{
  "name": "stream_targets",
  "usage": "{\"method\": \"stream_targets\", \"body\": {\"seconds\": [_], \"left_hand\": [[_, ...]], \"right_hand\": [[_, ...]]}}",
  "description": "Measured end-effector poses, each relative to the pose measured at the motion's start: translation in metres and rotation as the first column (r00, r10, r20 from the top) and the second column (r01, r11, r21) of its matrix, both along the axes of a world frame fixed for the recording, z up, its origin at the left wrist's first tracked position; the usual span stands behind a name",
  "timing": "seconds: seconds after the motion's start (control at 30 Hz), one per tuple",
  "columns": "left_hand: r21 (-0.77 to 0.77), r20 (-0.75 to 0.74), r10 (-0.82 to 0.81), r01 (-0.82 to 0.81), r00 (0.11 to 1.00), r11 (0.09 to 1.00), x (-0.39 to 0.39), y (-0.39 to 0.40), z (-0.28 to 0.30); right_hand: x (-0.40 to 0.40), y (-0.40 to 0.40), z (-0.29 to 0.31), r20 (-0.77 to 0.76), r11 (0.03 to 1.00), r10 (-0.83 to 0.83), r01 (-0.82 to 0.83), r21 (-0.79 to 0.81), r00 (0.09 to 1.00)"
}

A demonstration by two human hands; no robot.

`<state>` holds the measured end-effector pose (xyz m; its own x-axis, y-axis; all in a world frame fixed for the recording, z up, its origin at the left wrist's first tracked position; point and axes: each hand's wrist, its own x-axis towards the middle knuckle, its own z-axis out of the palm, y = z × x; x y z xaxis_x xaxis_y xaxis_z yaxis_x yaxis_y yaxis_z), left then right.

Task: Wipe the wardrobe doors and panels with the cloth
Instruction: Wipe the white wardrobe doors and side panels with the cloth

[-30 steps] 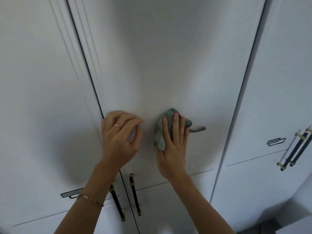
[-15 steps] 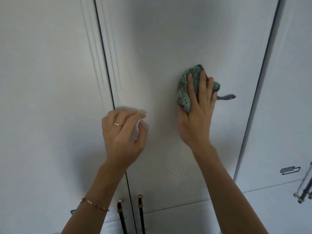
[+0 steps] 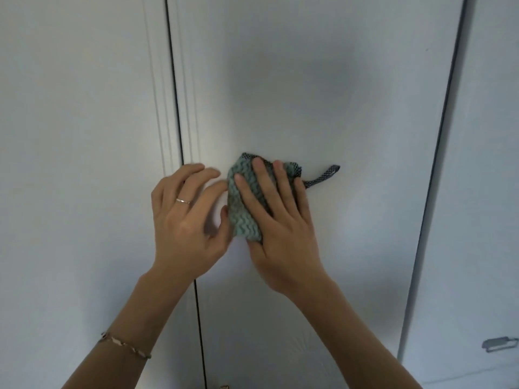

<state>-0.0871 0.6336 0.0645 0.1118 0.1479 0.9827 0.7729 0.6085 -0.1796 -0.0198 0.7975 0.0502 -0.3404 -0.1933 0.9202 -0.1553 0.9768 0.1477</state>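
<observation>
- The right hand (image 3: pixel 278 220) lies flat on the middle door (image 3: pixel 323 94) of a white wardrobe, with its fingers spread.
- Under that hand is a green cloth (image 3: pixel 243 206) with a wavy pattern. The hand presses the cloth against the door. The fingers do not curl around it.
- The cloth is bunched up. It sticks out to the left of the hand and above the fingertips.
- A dark dotted loop (image 3: pixel 323 176) hangs off the cloth to the right of the fingers. It lies against the door.
- The left hand (image 3: pixel 185 220) is just beside the cloth. It is open and holds nothing. Its fingers are bent a little, and the tips rest on the door near the dark gap (image 3: pixel 174 80) between 2 doors.
- The thumb of the left hand is right next to the left edge of the cloth. I cannot tell if it touches.
- The left hand has a thin ring (image 3: pixel 182 201) on 1 finger and a thin bracelet (image 3: pixel 123 345) on the wrist.
- The left door (image 3: pixel 70 136) is to the left of the gap. The right door (image 3: pixel 488 164) is past another dark gap.
- A small grey metal piece (image 3: pixel 500 344) sits low on the right door.
</observation>
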Motion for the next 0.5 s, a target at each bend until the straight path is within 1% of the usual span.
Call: {"method": "stream_targets", "body": {"seconds": [0.07, 0.13, 0.17, 0.27, 0.33, 0.4, 0.47, 0.5], "left_hand": [[0.003, 0.005, -0.003, 0.003, 1.000, 1.000, 0.002, 0.000, 0.001], [0.006, -0.008, -0.004, 0.004, 1.000, 1.000, 0.005, 0.000, 0.001], [0.007, -0.018, -0.007, 0.007, 1.000, 1.000, 0.005, 0.001, 0.002], [0.017, -0.031, -0.001, 0.002, 1.000, 1.000, 0.004, 0.002, 0.003], [0.028, -0.039, 0.003, -0.002, 0.999, 1.000, 0.003, 0.003, 0.003], [0.031, -0.044, -0.003, 0.004, 0.999, 0.999, 0.004, 0.005, 0.003], [0.034, -0.032, 0.001, 0.000, 0.999, 0.999, 0.005, 0.006, 0.004], [0.033, -0.024, 0.005, -0.005, 1.000, 0.999, 0.005, 0.005, 0.004]], "right_hand": [[0.001, 0.004, -0.003, 0.007, 1.000, 0.005, -0.006, 0.029, 1.000], [0.002, 0.018, 0.016, -0.023, 0.999, 0.000, 0.001, 0.041, 1.000], [0.002, 0.030, 0.031, -0.057, 1.000, -0.009, 0.010, 0.010, 0.998], [0.005, 0.076, 0.078, -0.177, 0.982, -0.075, 0.042, -0.186, 0.981], [0.011, 0.101, 0.101, -0.191, 0.940, -0.111, 0.040, -0.340, 0.975], [0.013, 0.106, 0.113, -0.184, 0.888, -0.119, 0.022, -0.459, 0.976], [0.010, 0.094, 0.117, -0.194, 0.867, -0.138, 0.024, -0.497, 0.971], [0.007, 0.084, 0.114, -0.206, 0.882, -0.133, 0.020, -0.471, 0.969]]}}
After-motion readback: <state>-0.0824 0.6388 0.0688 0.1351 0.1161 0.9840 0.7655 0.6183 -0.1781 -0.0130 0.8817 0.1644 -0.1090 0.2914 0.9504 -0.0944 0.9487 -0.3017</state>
